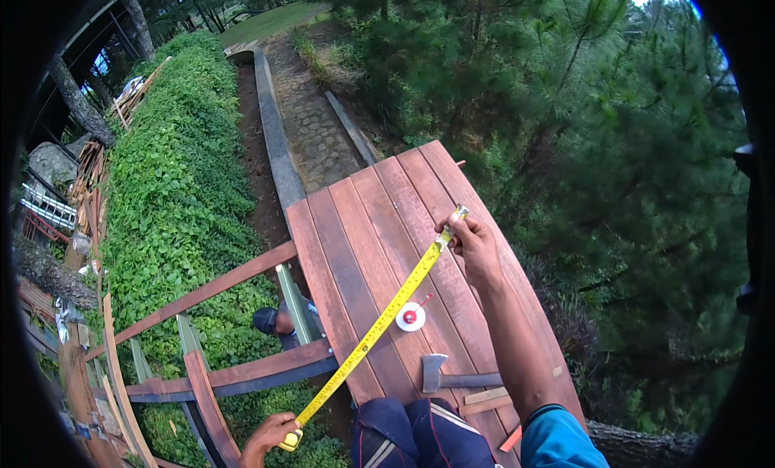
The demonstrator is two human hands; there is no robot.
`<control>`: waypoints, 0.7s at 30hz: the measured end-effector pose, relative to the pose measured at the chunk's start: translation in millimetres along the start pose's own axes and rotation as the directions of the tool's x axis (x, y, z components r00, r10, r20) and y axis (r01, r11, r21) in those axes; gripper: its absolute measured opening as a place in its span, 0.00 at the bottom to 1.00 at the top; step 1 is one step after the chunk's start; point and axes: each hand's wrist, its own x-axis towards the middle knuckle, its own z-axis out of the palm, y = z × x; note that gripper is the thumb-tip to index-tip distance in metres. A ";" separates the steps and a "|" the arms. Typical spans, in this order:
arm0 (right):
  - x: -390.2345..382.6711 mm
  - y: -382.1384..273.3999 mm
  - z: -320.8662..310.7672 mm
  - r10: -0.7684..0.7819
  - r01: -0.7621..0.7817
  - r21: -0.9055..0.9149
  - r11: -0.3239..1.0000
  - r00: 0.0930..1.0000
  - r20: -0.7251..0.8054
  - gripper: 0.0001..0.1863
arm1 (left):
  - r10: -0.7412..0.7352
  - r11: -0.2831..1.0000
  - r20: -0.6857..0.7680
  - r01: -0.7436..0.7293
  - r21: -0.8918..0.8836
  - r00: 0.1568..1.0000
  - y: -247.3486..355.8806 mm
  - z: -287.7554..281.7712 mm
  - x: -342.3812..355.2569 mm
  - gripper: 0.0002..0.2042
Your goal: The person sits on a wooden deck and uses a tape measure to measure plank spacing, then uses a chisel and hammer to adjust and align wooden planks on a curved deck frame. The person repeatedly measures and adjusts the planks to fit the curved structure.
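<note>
A yellow tape measure blade (pixel 373 332) stretches diagonally over the reddish-brown plank deck (pixel 343 234). Its case (pixel 291 441) is gripped in my left hand (pixel 269 433), low at the left, out past the deck's edge. My right hand (pixel 475 244) pinches the blade near its far end, above the planks at the deck's right side. Under my right forearm lies a hatchet (pixel 433 373), its grey head toward the left and its handle partly hidden by the arm. A white disc-shaped spool (pixel 410 317) with a red centre sits on the planks beside the blade.
Short wood offcuts (pixel 487 397) and a red strip (pixel 511 439) lie by my right knee. Left of the deck, an open frame of beams (pixel 234 377) has gaps over green plants. A person in a dark cap (pixel 264 319) is below. A stone path (pixel 315 121) runs behind.
</note>
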 end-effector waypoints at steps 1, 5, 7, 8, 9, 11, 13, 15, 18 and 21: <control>36.2 7.9 -15.9 0.076 -0.072 -0.054 0.996 0.994 0.076 0.14 | -0.013 1.000 -0.023 0.014 0.014 1.000 4.6 -15.3 17.9 0.16; 115.5 88.6 -63.3 0.209 -0.213 -0.094 0.973 0.977 -0.048 0.31 | 0.237 0.971 -0.160 -0.228 0.071 0.958 77.3 -74.3 111.8 0.13; 118.0 138.9 -90.4 0.183 -0.256 -0.327 0.910 0.954 -0.239 0.43 | 0.306 0.947 -0.245 -0.270 0.173 0.920 131.7 -112.9 164.2 0.12; 112.9 166.3 -98.7 0.072 -0.331 -0.729 0.599 0.929 -0.363 0.36 | 0.431 0.886 -0.264 -0.350 0.305 0.863 160.4 -133.2 191.1 0.12; 93.0 192.8 -105.2 -0.107 -0.193 -0.883 0.429 0.959 -0.261 0.28 | 0.403 0.900 -0.297 -0.315 0.303 0.866 188.6 -151.3 218.3 0.12; 78.0 225.4 -115.9 -0.220 0.040 -0.994 0.097 0.975 0.018 0.28 | 0.486 0.817 -0.274 -0.320 0.479 0.830 244.6 -188.5 271.0 0.14; 77.5 238.7 -124.5 -0.353 0.086 -0.976 0.201 0.936 0.009 0.28 | 0.504 0.781 -0.256 -0.308 0.544 0.825 290.9 -217.3 316.5 0.15; 79.3 238.9 -126.3 -0.287 0.043 -0.983 0.177 0.958 -0.010 0.27 | 0.432 0.820 -0.270 -0.251 0.514 0.861 327.0 -235.4 353.3 0.15; 83.5 228.8 -120.8 -0.271 0.030 -0.984 0.174 0.962 -0.019 0.26 | 0.414 0.787 -0.222 -0.224 0.575 0.883 358.1 -249.5 383.5 0.14; 82.8 221.2 -115.3 -0.245 0.018 -0.982 0.190 0.969 -0.030 0.26 | 0.270 0.871 -0.245 -0.128 0.474 0.931 363.7 -253.2 392.0 0.13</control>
